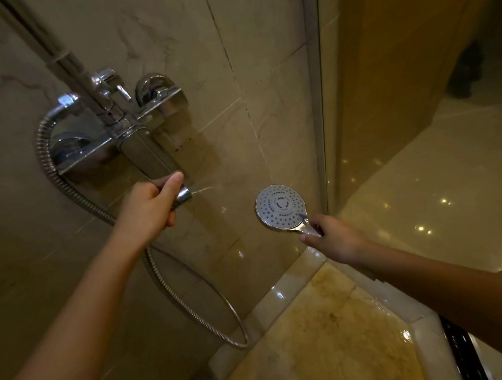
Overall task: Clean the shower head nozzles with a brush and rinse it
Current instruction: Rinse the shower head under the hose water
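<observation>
My left grip (153, 204) was clenched round the end of the lever (154, 160) of the mixer (94, 149), thumb along the top. A thin jet (205, 189) ran to the right from the spout just under that thumb. My right grip (332, 237) was grasping the shower head (280, 207) by its handle. Most of the handle was hidden in the fingers.

No brush was in view, so I judged this to be the rinse, with the water only just coming on. I saw no spray from the nozzles, and the flow seemed to be leaving at the spout. To do this well I would move the lever slowly and, if the head stayed dry, try the small diverter (108, 81) above the mixer. I would also turn the face down over the floor (326, 332) before the pressure came, with slack left in the hose (173, 291).

The head hung in the air to the right of the mixer, well apart from it. It was in front of the wall tiles and near the glass (316, 97), above the pale kerb (313, 259). Its long axis ran from the handle at near right to the disc at far left. The nozzle face was turned up and back towards me, not at the wall.
</observation>
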`<action>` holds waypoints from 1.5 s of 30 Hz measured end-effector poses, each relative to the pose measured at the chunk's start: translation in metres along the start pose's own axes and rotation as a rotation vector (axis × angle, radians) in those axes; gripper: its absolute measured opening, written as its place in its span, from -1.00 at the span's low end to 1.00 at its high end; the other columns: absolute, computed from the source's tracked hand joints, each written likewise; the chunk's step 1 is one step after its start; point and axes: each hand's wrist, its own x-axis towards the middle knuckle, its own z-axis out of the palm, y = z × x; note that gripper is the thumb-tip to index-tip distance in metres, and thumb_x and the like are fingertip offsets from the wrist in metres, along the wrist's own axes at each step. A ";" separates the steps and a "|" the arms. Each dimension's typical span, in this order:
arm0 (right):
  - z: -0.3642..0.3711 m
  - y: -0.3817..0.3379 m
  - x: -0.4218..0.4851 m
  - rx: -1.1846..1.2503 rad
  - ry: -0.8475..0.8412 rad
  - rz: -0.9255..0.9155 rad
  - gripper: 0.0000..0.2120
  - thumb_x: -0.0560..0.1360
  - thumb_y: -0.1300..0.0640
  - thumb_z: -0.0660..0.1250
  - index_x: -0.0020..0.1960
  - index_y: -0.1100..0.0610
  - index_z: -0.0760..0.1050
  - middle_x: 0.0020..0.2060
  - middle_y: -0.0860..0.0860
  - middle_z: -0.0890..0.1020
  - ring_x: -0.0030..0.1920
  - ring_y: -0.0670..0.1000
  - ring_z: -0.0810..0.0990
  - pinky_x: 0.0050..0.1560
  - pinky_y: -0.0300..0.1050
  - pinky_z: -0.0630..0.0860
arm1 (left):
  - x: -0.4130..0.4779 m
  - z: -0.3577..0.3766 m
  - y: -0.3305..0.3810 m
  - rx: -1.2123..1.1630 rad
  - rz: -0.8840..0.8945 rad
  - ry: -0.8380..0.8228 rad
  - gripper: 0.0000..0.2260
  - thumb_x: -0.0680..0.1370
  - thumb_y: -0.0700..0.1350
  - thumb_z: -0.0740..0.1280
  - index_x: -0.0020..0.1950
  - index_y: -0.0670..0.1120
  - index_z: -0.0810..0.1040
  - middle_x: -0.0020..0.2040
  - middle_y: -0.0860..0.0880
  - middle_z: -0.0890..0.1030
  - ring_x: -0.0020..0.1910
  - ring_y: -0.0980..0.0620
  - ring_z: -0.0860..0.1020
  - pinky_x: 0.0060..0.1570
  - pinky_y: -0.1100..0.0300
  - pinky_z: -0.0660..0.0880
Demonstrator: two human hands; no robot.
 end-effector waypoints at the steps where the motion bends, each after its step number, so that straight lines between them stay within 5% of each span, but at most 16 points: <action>1: 0.000 0.000 0.000 0.007 -0.003 -0.006 -0.73 0.54 0.01 0.30 -0.27 -0.01 0.29 -0.37 -0.08 0.38 -0.33 -0.06 0.38 -0.29 -0.10 0.29 | 0.000 0.000 0.001 0.002 -0.002 -0.002 -0.65 0.59 0.11 0.13 0.10 -0.04 0.62 -0.68 0.04 0.43 -0.65 0.22 0.38 -0.39 0.21 0.30; 5: 0.002 0.003 -0.001 0.035 -0.022 -0.014 -0.86 0.53 0.01 0.32 -0.05 0.06 0.42 -0.30 -0.08 0.46 -0.21 0.01 0.48 -0.21 -0.12 0.37 | -0.003 0.000 0.004 -0.019 -0.010 -0.020 -0.63 0.59 0.10 0.11 0.12 -0.07 0.62 -0.64 0.03 0.40 -0.66 0.22 0.36 -0.41 0.21 0.30; 13: 0.000 0.000 -0.001 0.112 -0.027 0.081 -0.77 0.60 -0.05 0.18 -0.21 -0.01 0.34 -0.29 0.00 0.52 -0.23 0.03 0.53 -0.16 -0.02 0.51 | -0.021 0.038 -0.022 -0.171 -0.273 -0.224 -0.48 0.61 0.13 -0.01 -0.12 -0.20 0.58 -0.58 0.07 0.26 -0.70 0.20 0.19 -0.69 0.39 0.10; 19: 0.006 0.009 0.010 0.300 -0.128 0.312 -0.89 0.61 0.11 0.20 0.03 0.15 0.33 -0.24 0.09 0.53 -0.39 -0.01 0.51 -0.44 -0.16 0.41 | -0.031 0.108 -0.041 -0.223 -0.488 -0.410 -0.56 0.62 0.12 -0.02 -0.25 -0.12 0.42 -0.49 0.01 0.25 -0.67 0.17 0.18 -0.68 0.43 0.08; 24: 0.024 0.021 0.030 0.508 -0.127 0.474 -0.80 0.62 0.19 0.17 -0.17 0.10 0.25 -0.33 0.08 0.47 -0.45 -0.03 0.39 -0.51 -0.21 0.33 | -0.033 0.151 -0.042 -0.354 -0.610 -0.528 -0.58 0.63 0.12 -0.04 -0.27 -0.11 0.33 -0.55 0.02 0.25 -0.74 0.21 0.14 -0.67 0.49 0.06; 28: 0.044 0.035 0.048 0.694 -0.097 0.566 -0.92 0.62 0.15 0.17 0.05 0.16 0.35 -0.35 0.09 0.48 -0.45 -0.02 0.41 -0.59 -0.28 0.37 | -0.035 0.171 -0.043 -0.421 -0.640 -0.565 -0.58 0.63 0.11 -0.04 -0.29 -0.10 0.31 -0.65 0.08 0.26 -0.75 0.21 0.14 -0.70 0.46 0.05; 39: 0.063 0.050 0.082 0.812 -0.076 0.669 -0.49 0.57 -0.26 0.07 0.09 0.19 0.45 -0.39 0.09 0.48 -0.46 -0.01 0.43 -0.52 -0.29 0.36 | -0.020 0.207 -0.046 -0.427 -0.673 -0.754 -0.62 0.63 0.12 -0.03 -0.24 -0.09 0.31 -0.45 0.02 0.25 -0.69 0.19 0.17 -0.69 0.37 0.08; 45: 0.067 0.053 0.098 0.856 -0.083 0.718 -0.41 0.58 -0.23 0.08 0.25 0.28 0.44 -0.38 0.11 0.50 -0.46 0.00 0.45 -0.56 -0.31 0.39 | -0.008 0.213 -0.064 -0.451 -0.732 -0.747 -0.61 0.62 0.13 0.00 -0.25 -0.10 0.31 -0.49 0.02 0.25 -0.71 0.20 0.15 -0.69 0.42 0.06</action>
